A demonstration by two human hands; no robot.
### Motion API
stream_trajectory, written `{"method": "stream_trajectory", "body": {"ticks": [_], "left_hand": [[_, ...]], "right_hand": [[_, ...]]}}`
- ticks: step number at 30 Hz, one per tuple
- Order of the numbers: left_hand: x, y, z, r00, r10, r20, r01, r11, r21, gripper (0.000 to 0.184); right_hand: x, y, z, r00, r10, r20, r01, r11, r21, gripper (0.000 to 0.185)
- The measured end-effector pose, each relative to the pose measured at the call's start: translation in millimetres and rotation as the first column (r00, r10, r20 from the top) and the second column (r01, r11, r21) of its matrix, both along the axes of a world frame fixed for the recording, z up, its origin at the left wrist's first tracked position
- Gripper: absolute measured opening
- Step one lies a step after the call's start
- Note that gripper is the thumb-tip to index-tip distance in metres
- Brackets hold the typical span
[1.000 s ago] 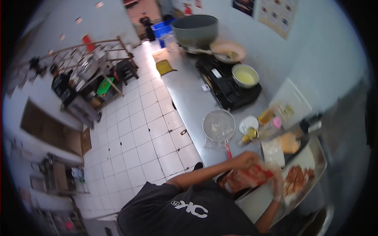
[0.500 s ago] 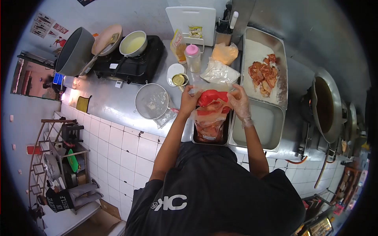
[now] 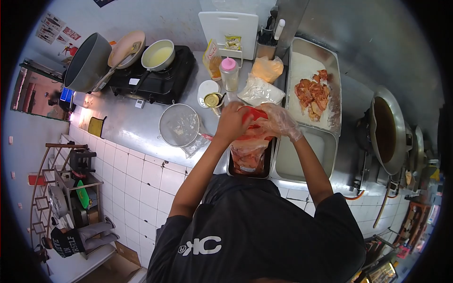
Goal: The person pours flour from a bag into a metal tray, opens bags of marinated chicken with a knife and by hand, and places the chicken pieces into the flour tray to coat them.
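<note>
A plastic bag of raw meat point(image 3: 247, 153), clear with a red upper part, sits in a dark rectangular tray point(image 3: 230, 170) close to my body. My left hand point(image 3: 232, 123), bare, is closed on the left side of the bag's top. On the other side my right hand point(image 3: 281, 122), in a clear plastic glove, grips the bag's top with bent fingers. Both hands' fingertips are partly hidden by the bag and by each other. To the right is a metal pan of milky liquid point(image 3: 302, 162). Beyond it, coated meat pieces point(image 3: 313, 96) lie on white flour in a long metal pan point(image 3: 336, 70).
Left of my hands lies a mesh strainer point(image 3: 179, 125), near an opened can point(image 3: 213, 100) and a pink-capped bottle point(image 3: 229, 74). A black stove point(image 3: 165, 85) carries pans. At right stands a wok of dark liquid point(image 3: 384, 129). Another person point(image 3: 75, 238) is at far lower left.
My hands have come closer together over the bag's top, which was held spread between them and is now more bunched. The whole view has shifted slightly.
</note>
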State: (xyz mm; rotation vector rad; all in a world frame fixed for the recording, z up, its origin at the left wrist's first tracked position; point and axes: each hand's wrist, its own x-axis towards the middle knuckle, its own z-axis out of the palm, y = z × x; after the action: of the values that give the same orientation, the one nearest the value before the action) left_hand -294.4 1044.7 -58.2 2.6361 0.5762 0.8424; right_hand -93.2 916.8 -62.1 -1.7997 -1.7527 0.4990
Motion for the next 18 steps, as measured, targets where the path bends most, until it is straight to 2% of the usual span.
{"method": "stream_trajectory", "body": {"ticks": [1,2,4,6,7,8,10,11,12,13,14,15,16,17,18], "left_hand": [[-1,-3,-2,0.987,-0.131,-0.089,0.113,0.977,-0.180,0.045],[-1,-3,-3,0.988,-0.125,-0.086,0.108,0.978,-0.180,0.045],[-3,-2,-9,0.968,-0.116,-0.223,0.007,0.900,-0.436,0.040],[-3,8,-34,0.966,-0.146,-0.216,0.030,0.886,-0.463,0.039],[-3,11,-38,0.962,-0.174,-0.209,0.051,0.870,-0.491,0.039],[-3,13,-41,0.962,-0.175,-0.211,0.051,0.870,-0.490,0.039],[-3,15,-40,0.939,-0.293,-0.181,0.154,0.828,-0.540,0.038],[-1,17,-47,0.941,-0.289,-0.179,0.152,0.829,-0.538,0.038],[1,17,-64,0.937,-0.333,-0.110,0.230,0.821,-0.523,0.037],[3,17,-69,0.925,-0.379,-0.043,0.307,0.808,-0.503,0.037],[5,20,-74,0.924,-0.381,-0.045,0.308,0.806,-0.506,0.037],[7,23,-74,0.930,-0.367,-0.014,0.245,0.648,-0.721,0.036],[10,26,-77,0.938,-0.348,0.008,0.171,0.439,-0.882,0.036],[13,28,-80,0.934,-0.358,0.003,0.169,0.434,-0.885,0.036],[17,31,-86,0.954,-0.298,-0.019,0.094,0.360,-0.928,0.035]], "right_hand": [[0,1,-4,1.000,0.003,0.003,-0.003,1.000,-0.001,0.058],[-1,2,-7,0.998,-0.005,-0.062,0.006,1.000,0.016,0.052],[0,4,-17,0.992,-0.010,-0.125,0.014,0.999,0.031,0.046],[3,4,-30,0.998,0.012,-0.057,-0.013,1.000,-0.018,0.031],[4,0,-29,0.998,0.009,-0.060,-0.010,1.000,-0.018,0.031],[6,-5,-27,0.993,-0.047,-0.109,0.043,0.998,-0.036,0.025],[8,-17,-22,0.983,-0.099,-0.156,0.091,0.994,-0.058,0.021],[9,-25,-20,0.951,-0.193,-0.240,0.160,0.976,-0.150,0.019],[11,-29,-20,0.904,-0.291,-0.312,0.218,0.944,-0.249,0.018],[14,-31,-24,0.905,-0.288,-0.312,0.215,0.944,-0.250,0.018],[14,-34,-32,0.883,-0.306,-0.355,0.227,0.942,-0.246,0.017],[14,-39,-38,0.856,-0.328,-0.400,0.244,0.938,-0.246,0.016],[7,-38,-30,0.851,-0.337,-0.403,0.251,0.935,-0.252,0.016],[0,-32,-22,0.880,-0.383,-0.282,0.335,0.920,-0.203,0.018],[-6,-26,-12,0.889,-0.430,-0.157,0.411,0.900,-0.142,0.021]]}}
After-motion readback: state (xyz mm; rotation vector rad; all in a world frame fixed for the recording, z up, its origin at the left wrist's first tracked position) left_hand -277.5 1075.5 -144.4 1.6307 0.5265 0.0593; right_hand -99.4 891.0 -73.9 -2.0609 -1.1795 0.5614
